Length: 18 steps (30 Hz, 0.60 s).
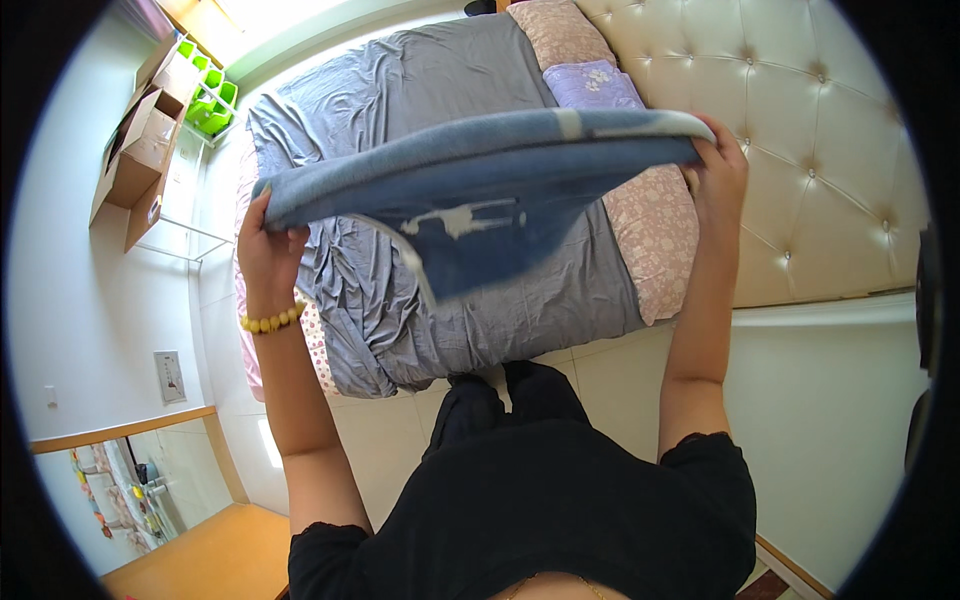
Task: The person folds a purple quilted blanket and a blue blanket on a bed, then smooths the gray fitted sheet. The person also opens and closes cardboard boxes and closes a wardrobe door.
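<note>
Between my hands hangs a blue blanket [480, 176] with white patterns, stretched wide above the bed. My left hand [271, 247] grips its left end, the thumb lying on top. At the opposite end, my right hand [720, 161] pinches a pale corner. The lower part of the blanket droops and looks blurred. Below it lies a wrinkled grey sheet [442, 67] covering most of the bed, partly hidden by the blanket.
Patterned pillows [652, 240] and a folded purple cloth [592, 84] lie along the tufted headboard [817, 120]. Cardboard boxes [146, 142] and green bins [214, 105] stand at the far left. A wooden surface [210, 551] is at the lower left, beside a mirror [180, 465].
</note>
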### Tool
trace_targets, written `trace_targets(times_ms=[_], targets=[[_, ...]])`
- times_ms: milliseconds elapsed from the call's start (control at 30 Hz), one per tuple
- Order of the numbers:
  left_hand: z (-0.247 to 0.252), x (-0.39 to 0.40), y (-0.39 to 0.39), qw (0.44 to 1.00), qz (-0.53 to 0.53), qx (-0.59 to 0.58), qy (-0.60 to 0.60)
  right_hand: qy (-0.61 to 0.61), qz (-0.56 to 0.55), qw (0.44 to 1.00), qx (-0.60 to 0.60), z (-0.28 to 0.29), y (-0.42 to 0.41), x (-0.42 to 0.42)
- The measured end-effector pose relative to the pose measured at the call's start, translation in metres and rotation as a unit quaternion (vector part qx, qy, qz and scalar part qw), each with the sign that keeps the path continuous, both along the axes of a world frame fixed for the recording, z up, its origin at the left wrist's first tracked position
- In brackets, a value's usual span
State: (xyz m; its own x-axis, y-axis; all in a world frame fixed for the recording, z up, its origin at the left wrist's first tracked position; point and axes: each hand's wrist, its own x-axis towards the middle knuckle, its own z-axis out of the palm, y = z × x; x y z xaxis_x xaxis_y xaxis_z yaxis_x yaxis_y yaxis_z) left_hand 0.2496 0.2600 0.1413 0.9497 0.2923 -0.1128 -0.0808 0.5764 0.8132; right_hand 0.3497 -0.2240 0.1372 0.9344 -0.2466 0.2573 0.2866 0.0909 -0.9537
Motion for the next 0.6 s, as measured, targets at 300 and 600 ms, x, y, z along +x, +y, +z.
trace_targets(times_ms=[300, 600], targets=[[-0.165, -0.116, -0.045, 0.959, 0.029, -0.02, 0.283, 0.23, -0.025, 0.967, -0.109, -0.164, -0.054, -0.122], [-0.404, -0.264, -0.07, 0.743, 0.012, -0.119, 0.659, 0.546, 0.045, 0.831, -0.097, -0.396, -0.07, -0.247]])
